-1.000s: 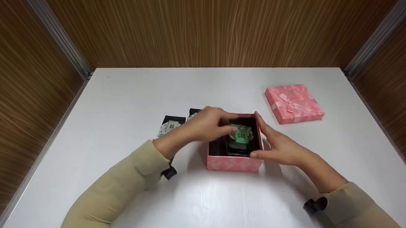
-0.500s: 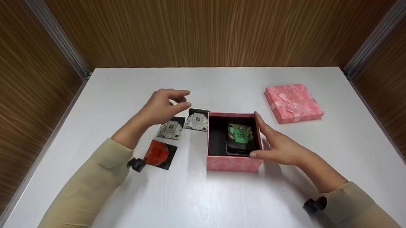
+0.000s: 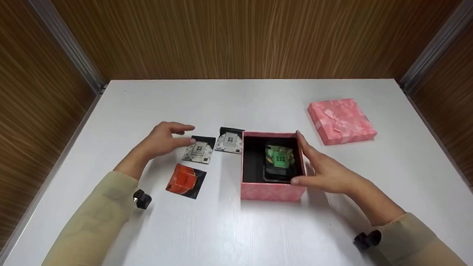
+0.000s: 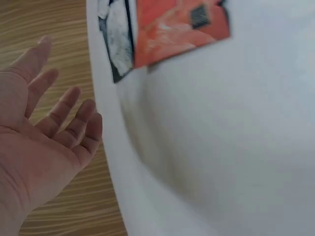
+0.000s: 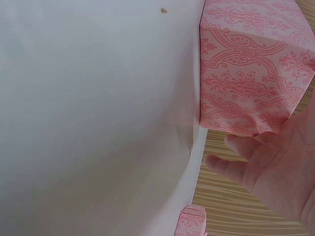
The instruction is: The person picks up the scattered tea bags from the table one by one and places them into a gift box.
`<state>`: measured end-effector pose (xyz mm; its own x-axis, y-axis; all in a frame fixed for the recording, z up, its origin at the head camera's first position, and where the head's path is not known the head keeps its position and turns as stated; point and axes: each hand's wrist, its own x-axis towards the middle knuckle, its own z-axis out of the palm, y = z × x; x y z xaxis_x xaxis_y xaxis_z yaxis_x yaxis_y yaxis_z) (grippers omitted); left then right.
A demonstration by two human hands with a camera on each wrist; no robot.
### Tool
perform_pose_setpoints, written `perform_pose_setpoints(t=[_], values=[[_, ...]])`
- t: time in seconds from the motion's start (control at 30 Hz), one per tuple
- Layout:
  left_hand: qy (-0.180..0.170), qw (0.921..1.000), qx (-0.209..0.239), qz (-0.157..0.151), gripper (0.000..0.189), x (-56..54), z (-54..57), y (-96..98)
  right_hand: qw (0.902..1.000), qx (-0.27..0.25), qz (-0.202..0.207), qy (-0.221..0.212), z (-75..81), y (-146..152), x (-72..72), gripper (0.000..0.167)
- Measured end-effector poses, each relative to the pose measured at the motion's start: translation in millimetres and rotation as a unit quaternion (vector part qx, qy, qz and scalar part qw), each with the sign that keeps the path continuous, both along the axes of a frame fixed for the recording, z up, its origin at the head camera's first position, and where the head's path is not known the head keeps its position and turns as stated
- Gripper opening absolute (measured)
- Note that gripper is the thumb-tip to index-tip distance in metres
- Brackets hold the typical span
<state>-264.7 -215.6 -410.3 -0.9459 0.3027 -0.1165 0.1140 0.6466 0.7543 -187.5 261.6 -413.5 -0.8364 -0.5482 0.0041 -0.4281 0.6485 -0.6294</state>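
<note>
In the head view my left hand hovers with relaxed fingers by a black-and-white tea sachet, thumb tip over its upper left corner; nothing is in its grasp. A red-and-black sachet lies nearer me, and a second black-and-white sachet lies against the box's left side. The pink gift box stands without its lid. Inside, at the right, sits a stack of black sachets with a green one on top. My right hand holds the box's right side, thumb at the front corner and forefinger at the back.
The pink box lid, with a ribbon bow, lies at the back right of the white table. Wood-grain panels enclose the back and both sides.
My left hand has moved from over the box to the left, out past the sachets, then down beside the nearer black-and-white one. The right hand and box have stayed put.
</note>
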Motion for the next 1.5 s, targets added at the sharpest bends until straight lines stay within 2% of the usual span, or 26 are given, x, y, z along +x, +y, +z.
perform_pose_setpoints(t=[0.23,0.4,0.6,0.77,1.5], values=[[-0.005,0.9987,-0.016,-0.049,0.058,-2.2,-24.9,-7.4,1.0000,-0.001,-0.003,-0.007,-3.1,2,2.3,0.122],[-0.007,0.9965,-0.035,-0.075,0.061,-3.6,-33.1,-7.8,1.0000,-0.001,-0.004,-0.004,-5.5,3,2.4,0.121],[-0.010,0.9944,-0.058,-0.088,0.065,-5.5,-34.9,-2.2,1.0000,-0.004,0.005,0.001,-3.1,4,1.5,0.121],[-0.008,0.9938,-0.072,-0.084,0.070,-6.4,-36.2,1.0,1.0000,0.004,0.002,0.005,-2.3,5,0.0,0.121],[0.004,0.9924,-0.086,-0.088,0.069,-3.6,-32.3,5.4,1.0000,0.003,-0.001,-0.001,2.6,7,5.1,0.121]])
